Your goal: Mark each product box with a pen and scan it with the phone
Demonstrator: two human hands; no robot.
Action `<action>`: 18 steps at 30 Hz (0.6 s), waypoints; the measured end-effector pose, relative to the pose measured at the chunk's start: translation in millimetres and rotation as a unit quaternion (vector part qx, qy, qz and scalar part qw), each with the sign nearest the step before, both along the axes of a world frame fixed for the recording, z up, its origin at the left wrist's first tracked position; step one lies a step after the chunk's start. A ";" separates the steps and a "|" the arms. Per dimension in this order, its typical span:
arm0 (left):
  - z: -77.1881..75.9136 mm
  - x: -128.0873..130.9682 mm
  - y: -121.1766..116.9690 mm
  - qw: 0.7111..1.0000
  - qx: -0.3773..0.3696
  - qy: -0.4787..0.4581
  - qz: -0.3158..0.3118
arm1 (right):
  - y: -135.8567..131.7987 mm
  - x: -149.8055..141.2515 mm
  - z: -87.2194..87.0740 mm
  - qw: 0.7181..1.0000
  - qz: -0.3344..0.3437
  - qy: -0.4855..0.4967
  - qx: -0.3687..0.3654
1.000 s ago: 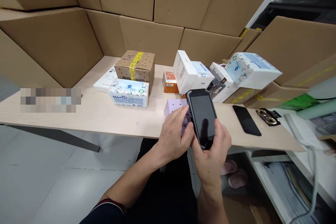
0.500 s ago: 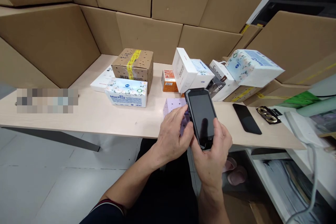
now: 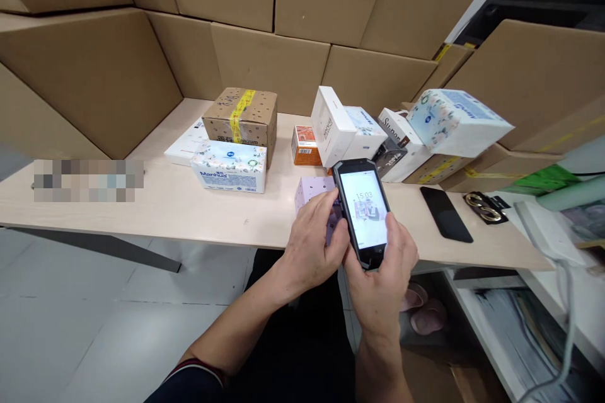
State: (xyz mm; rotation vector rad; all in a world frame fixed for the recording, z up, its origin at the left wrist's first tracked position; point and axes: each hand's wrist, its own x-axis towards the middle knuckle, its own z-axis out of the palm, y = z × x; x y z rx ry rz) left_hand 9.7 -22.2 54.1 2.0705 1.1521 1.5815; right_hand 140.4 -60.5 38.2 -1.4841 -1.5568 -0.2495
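Note:
A black, rugged-looking smartphone (image 3: 363, 209) is held upright between my two hands, its lit screen reading 15:03. My left hand (image 3: 314, 236) grips its left edge, thumb and fingers closed against the side. Around the lower right of the phone, my right hand (image 3: 384, 271) is closed, with fingers along the right edge and bottom. Behind my left hand is a lilac box (image 3: 312, 189), partly hidden by the hand and the phone. Just past the phone, a white box (image 3: 331, 127) leans beside a small orange box (image 3: 305, 146).
On the table (image 3: 161, 201), a Manhua tissue pack (image 3: 229, 168) lies before a taped carton (image 3: 242, 114). Another tissue pack (image 3: 456, 121) tops the boxes at right. A second black phone (image 3: 445, 214) lies near gold ornaments (image 3: 484, 206). Cardboard panels (image 3: 269, 66) wall the back.
The phone's screen has gone from dark to lit, now showing the time and a picture. Both hands keep nearly the same grip and place.

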 end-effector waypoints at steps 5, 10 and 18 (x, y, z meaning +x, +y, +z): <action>0.0 1.0 0.3 1.000 0.003 -0.003 0.000 | -0.4 -0.4 -0.1 1.000 0.000 0.006 -0.001; -1.3 1.7 0.5 1.000 0.008 0.007 0.004 | 2.2 2.8 -2.5 1.000 0.010 0.029 -0.006; -3.7 3.6 0.4 0.999 0.012 0.022 0.024 | 7.4 36.2 -8.3 0.994 -0.059 0.094 -0.010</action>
